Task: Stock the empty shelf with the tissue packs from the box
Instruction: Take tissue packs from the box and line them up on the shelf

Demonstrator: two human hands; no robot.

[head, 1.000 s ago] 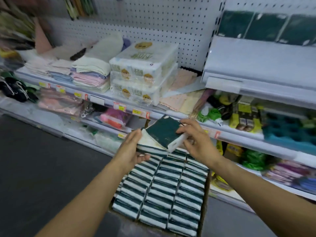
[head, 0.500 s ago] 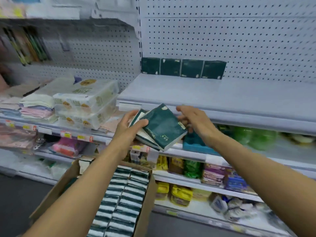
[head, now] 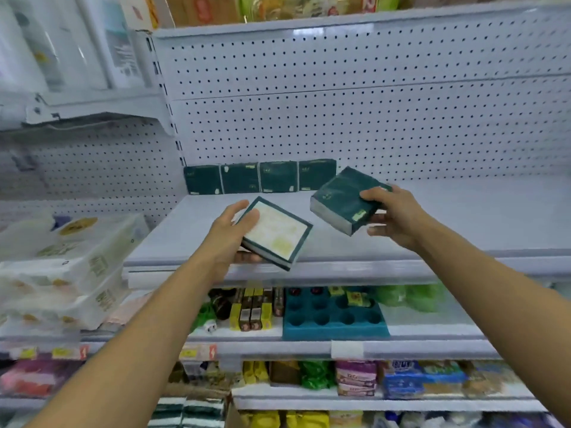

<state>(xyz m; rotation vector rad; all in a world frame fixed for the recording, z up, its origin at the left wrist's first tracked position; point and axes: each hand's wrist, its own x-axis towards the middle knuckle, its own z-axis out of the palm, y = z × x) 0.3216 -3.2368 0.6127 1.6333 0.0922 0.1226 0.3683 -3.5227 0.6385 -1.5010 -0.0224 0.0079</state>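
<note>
My left hand (head: 228, 239) grips a tissue pack (head: 278, 231) with its white, green-bordered face up, held over the front edge of the pale shelf (head: 463, 217). My right hand (head: 395, 216) grips a second dark green tissue pack (head: 343, 199), tilted, a little above the shelf. Several green packs (head: 259, 177) stand upright in a row against the pegboard at the shelf's back left. The box of packs (head: 188, 412) shows only at the bottom edge, between my arms.
Big white tissue bundles (head: 68, 267) sit on the neighbouring shelf to the left. A teal holed tray (head: 333, 316) and small goods fill the shelf below. More packaged goods line the lower shelves. The pegboard wall (head: 370, 103) rises behind the shelf.
The two packs, held together before, are now apart, one in each hand. Both hands have risen from the box to the shelf, and the view has tilted up.
</note>
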